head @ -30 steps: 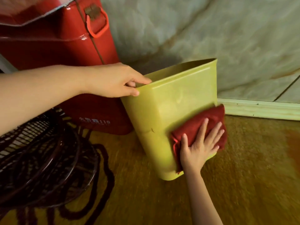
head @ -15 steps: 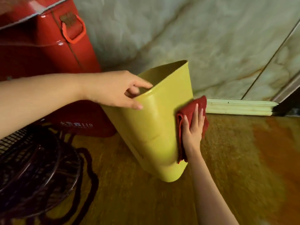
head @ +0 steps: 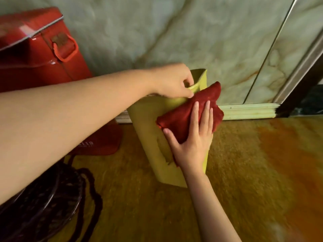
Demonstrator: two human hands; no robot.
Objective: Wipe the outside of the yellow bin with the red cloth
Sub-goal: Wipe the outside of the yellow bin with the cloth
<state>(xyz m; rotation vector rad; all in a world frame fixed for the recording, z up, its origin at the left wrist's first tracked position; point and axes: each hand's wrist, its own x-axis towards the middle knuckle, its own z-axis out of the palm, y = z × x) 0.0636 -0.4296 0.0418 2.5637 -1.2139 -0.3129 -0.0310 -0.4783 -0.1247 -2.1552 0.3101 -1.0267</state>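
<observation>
- The yellow bin (head: pixel 150 137) is standing tilted on the floor (head: pixel 244 163), near the wall (head: pixel 174 32).
- The left hand (head: pixel 173 81) is pinching the bin's top rim, fingers closed.
- The right hand (head: pixel 192 137) is pressing the red cloth (head: pixel 183 112) flat against the bin's outside, fingers spread open.
- A red box (head: pixel 35 49) is standing to the left.

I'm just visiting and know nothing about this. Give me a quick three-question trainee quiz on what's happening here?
1. True or false: the left hand grips the rim of the yellow bin.
2. What does the right hand press flat against the bin's side?
3. The red metal box stands: A) inside the bin, B) left of the bin by the wall, C) on top of the cloth.

Key: 1 true; 2 the red cloth; 3 B.
</observation>
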